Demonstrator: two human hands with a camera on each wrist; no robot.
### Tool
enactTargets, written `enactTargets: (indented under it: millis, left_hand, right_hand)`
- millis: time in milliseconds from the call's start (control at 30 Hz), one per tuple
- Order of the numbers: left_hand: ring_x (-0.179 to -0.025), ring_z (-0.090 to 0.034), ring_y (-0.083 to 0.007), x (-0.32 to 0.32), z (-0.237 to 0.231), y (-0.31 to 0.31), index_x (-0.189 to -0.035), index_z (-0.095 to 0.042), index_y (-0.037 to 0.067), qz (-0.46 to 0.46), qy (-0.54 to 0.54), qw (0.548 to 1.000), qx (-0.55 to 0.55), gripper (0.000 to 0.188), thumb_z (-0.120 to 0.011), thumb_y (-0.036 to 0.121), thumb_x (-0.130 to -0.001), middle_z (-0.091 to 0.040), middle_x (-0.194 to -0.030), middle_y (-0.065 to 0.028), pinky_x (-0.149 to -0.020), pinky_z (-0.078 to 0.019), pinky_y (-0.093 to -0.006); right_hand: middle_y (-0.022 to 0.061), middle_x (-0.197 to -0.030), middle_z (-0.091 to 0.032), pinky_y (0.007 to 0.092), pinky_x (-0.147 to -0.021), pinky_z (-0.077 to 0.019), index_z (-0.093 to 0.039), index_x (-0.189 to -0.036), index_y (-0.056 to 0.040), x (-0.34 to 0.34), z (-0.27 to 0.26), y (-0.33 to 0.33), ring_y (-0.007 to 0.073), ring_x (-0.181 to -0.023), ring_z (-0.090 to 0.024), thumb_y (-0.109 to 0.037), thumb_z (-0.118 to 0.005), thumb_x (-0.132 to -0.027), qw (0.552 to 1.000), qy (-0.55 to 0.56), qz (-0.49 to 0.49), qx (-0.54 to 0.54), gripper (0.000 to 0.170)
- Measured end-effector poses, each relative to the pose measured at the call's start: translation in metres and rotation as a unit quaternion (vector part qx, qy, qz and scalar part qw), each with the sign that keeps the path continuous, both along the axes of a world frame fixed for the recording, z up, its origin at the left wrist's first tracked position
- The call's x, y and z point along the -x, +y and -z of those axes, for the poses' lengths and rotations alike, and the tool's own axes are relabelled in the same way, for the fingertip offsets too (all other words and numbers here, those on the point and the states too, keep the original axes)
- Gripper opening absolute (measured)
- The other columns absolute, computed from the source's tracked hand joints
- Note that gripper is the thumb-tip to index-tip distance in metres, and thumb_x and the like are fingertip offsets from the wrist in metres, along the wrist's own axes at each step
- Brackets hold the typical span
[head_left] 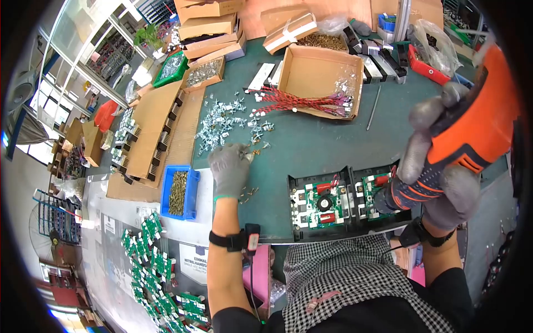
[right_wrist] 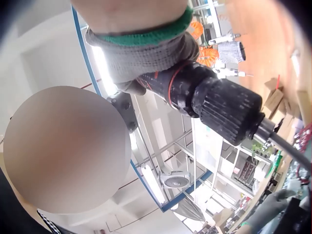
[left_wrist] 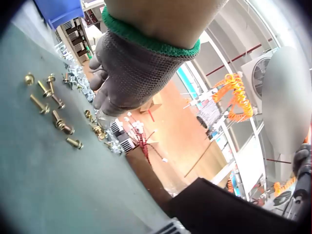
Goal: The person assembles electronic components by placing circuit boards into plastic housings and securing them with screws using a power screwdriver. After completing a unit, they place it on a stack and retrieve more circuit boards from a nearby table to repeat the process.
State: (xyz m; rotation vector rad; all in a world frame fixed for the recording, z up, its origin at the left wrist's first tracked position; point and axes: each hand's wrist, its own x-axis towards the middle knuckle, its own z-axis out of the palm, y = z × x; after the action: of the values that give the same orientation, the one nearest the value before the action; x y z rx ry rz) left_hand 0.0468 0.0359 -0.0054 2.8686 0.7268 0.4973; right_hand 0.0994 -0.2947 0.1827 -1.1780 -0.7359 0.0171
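My left hand (head_left: 229, 166), in a grey glove, is low over the green table beside a scatter of silvery metal pieces (head_left: 219, 125). Its fingers bend down at a few brass-coloured screws (left_wrist: 97, 130); I cannot tell whether they pinch one. More loose screws (left_wrist: 57, 119) lie nearer the wrist. My right hand (head_left: 444, 150), also gloved, grips an orange and black power drill (head_left: 472, 130). A long bit (right_wrist: 290, 151) sticks out of its black chuck (right_wrist: 231, 109). In the head view the drill's front end overlaps the right one of two black housings (head_left: 322, 205) holding green circuit boards.
A blue bin (head_left: 194, 191) of brass screws stands left of the left hand. Red-and-black wires (head_left: 300, 102) lie across a cardboard tray (head_left: 300, 66). A thin metal rod (head_left: 373, 108) lies right of it. Several green boards (head_left: 161, 266) are spread at lower left.
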Motion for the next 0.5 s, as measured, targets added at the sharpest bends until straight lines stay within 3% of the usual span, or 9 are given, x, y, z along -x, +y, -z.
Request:
enactTargets:
  millis: [167,267,333,400,500]
  left_hand:
    - [-0.102,-0.061,-0.0223,-0.019,-0.011,-0.009,-0.094,-0.074,0.019,-0.03,0.189,0.981,-0.045,0.019,-0.066,0.032,-0.083,-0.07,-0.099,-0.0039,-0.094,-0.0408,-0.0388]
    - [-0.1,-0.061,-0.0225,-0.01,-0.009,-0.016,-0.094,-0.074,0.018,-0.032,0.166,0.983,-0.068,0.02,-0.068,0.033,-0.08,-0.069,-0.099,-0.0043,-0.093,-0.0411,-0.0386]
    - [-0.093,-0.06,-0.0236,0.008,-0.016,-0.028,-0.089,-0.068,0.015,0.051,-0.008,0.996,-0.077,0.019,-0.069,0.032,-0.081,-0.065,-0.089,-0.0035,-0.093,-0.0417,-0.04]
    - [-0.089,-0.058,-0.0242,0.018,-0.037,-0.06,-0.086,-0.064,0.014,0.133,-0.161,0.974,-0.089,0.017,-0.069,0.03,-0.083,-0.063,-0.084,-0.0028,-0.096,-0.0409,-0.0419]
    - [-0.085,-0.057,-0.0238,0.033,-0.077,-0.132,-0.086,-0.059,0.015,0.24,-0.187,0.949,-0.081,0.019,-0.066,0.032,-0.085,-0.059,-0.081,-0.0013,-0.104,-0.0363,-0.0465]
  right_hand:
    - [0.0207,-0.107,-0.057,0.023,-0.052,-0.0561,-0.033,-0.128,0.0051,-0.007,0.002,-0.028,0.0193,-0.066,-0.068,-0.021,-0.076,-0.072,0.999,-0.006,0.031,0.022,0.075]
    - [0.021,-0.109,-0.057,0.0236,-0.053,-0.0564,-0.033,-0.129,0.0049,-0.009,0.002,-0.034,0.0196,-0.067,-0.068,-0.022,-0.077,-0.073,0.999,-0.004,0.037,0.0,0.076]
    - [0.0212,-0.111,-0.056,0.0246,-0.054,-0.0569,-0.032,-0.131,0.005,-0.013,0.001,-0.037,0.02,-0.068,-0.068,-0.021,-0.076,-0.074,0.999,-0.016,0.022,-0.025,0.077]
    - [0.0211,-0.114,-0.055,0.026,-0.056,-0.0574,-0.03,-0.135,0.005,-0.016,0.001,-0.039,0.0202,-0.069,-0.068,-0.021,-0.075,-0.076,0.997,-0.01,-0.011,-0.071,0.079]
    - [0.0206,-0.12,-0.053,0.0285,-0.057,-0.0575,-0.027,-0.14,0.0041,-0.021,0.002,-0.042,0.0211,-0.072,-0.068,-0.023,-0.075,-0.079,0.984,-0.033,-0.093,-0.15,0.083]
